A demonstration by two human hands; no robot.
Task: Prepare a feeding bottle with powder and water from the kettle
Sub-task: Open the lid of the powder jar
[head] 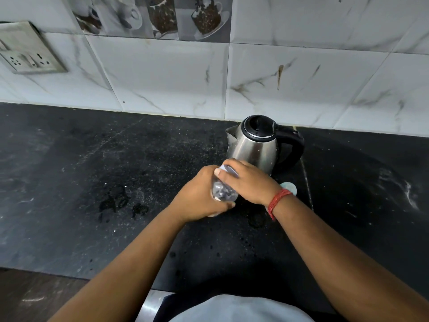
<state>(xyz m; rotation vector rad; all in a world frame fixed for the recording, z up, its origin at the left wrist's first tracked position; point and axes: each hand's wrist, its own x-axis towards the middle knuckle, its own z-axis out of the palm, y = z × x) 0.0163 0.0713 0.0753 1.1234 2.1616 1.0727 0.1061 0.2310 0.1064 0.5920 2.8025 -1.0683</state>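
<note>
Two bare hands meet over a clear bottle (224,192) in the middle of a dark table (92,182). The left hand (199,196) is wrapped around the bottle's body, holding it just above or on the table; which cannot be told. The right hand (246,180), with a red thread (278,201) at the wrist, is clamped over the bottle's top, where a pale cap (228,169) shows between the fingers. The bottle tilts a little away from the person. Whether it holds powder or water is not clear.

This looks like the cap step: the right hand is probably twisting the top on or off. The next move calls for a firm left grip while the right turns.

A steel kettle (255,145) with a black lid and handle stands just behind the hands, lid shut, spout to the left. A small pale round thing (291,188) lies beside the right wrist.

The table is black speckled stone with wet patches (116,202) left of the hands. Behind it runs a white marbled tile wall (162,77), with a socket plate (27,52) at upper left and tiles picturing cups along the top.
</note>
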